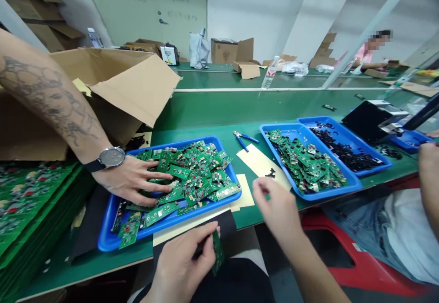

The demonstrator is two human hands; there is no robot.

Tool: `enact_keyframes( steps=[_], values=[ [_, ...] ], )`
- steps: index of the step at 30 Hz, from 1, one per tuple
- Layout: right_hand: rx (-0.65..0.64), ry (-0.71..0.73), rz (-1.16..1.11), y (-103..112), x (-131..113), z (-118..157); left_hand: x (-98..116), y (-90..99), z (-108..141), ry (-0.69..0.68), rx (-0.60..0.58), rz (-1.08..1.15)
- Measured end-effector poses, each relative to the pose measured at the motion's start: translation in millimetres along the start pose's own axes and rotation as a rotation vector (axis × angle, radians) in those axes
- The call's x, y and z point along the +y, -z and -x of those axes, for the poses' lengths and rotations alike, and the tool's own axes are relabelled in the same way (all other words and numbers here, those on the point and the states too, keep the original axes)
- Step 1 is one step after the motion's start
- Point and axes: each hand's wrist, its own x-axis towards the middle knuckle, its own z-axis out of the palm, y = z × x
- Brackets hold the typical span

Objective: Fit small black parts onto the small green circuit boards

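Note:
My left hand [187, 259] is closed around a small green circuit board [217, 253], above my lap at the table's front edge. My right hand [276, 207] is raised with its fingers curled together beside some small black parts [270, 173] on a yellowish sheet [252, 159]; whatever it pinches is hidden. In front of me a blue tray [103, 241] is heaped with green circuit boards [192, 170]. Another person's hand [137, 179], wearing a watch, lies spread on these boards. To the right, a second blue tray [274, 163] bears more boards.
Blue-handled pliers [245, 139] lie behind the sheet. A third blue tray [375, 165] contains black parts. On the left are stacked board panels [37, 207] and an open carton [137, 83]. A bottle [270, 72] stands behind. Another person sits close at right.

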Motion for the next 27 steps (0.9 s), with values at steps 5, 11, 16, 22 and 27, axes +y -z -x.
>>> enact_keyframes(
  steps=[5, 11, 16, 22, 27],
  values=[
    [0.097, -0.288, -0.096, 24.8, 70.0, -27.4, -2.6, 6.9, 2.0, 0.4, 0.01, 0.312],
    [0.022, -0.424, -0.187, 6.0, 104.9, -24.0, -2.9, 4.1, 0.9, 0.41, -0.026, 0.38],
    [0.026, -0.398, -0.289, 4.5, 101.4, -32.7, 3.3, -7.5, 1.9, 0.543, -0.003, 0.547],
    [-0.101, -0.262, -0.584, 4.9, 56.5, -8.6, 1.6, -16.8, -9.2, 0.576, -0.258, 0.682],
    [-0.275, -0.136, -0.749, 4.3, 18.1, 21.6, 9.4, -29.0, -28.5, 0.632, -0.348, 0.707]
  ],
)
